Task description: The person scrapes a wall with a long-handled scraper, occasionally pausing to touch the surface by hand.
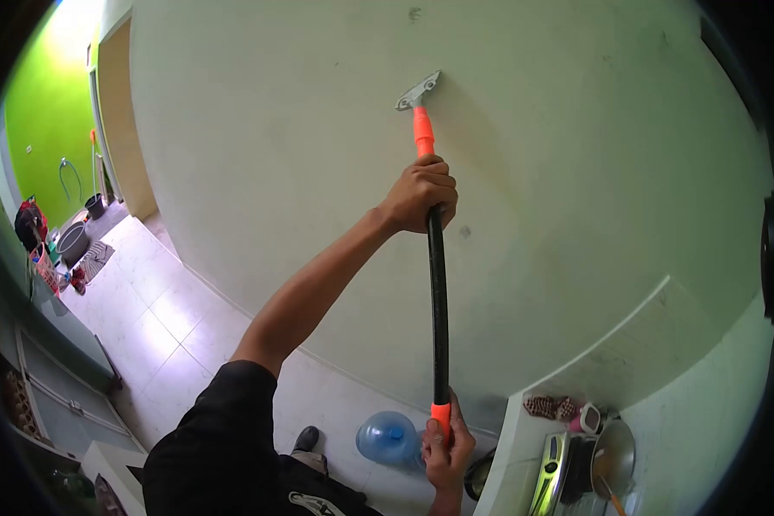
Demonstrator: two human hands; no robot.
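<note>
A long-handled scraper (pixel 439 301) with a black shaft and orange grips runs up along the pale wall (pixel 275 129). Its grey metal scraper head (pixel 419 91) is tilted and lies right at the wall surface in this view. My left hand (pixel 421 194), arm stretched out, is wrapped round the shaft just below the upper orange collar. Lower down, my right hand (pixel 447 447) grips the orange end of the handle, thumb along it.
On the floor near my right hand lies a blue water jug (pixel 387 437). A counter at lower right bears a gas stove (pixel 552 473) and a wok (pixel 613 456). Far left, a grey basin (pixel 72 243) stands by a doorway. A green-grey cabinet (pixel 52 318) is nearer left.
</note>
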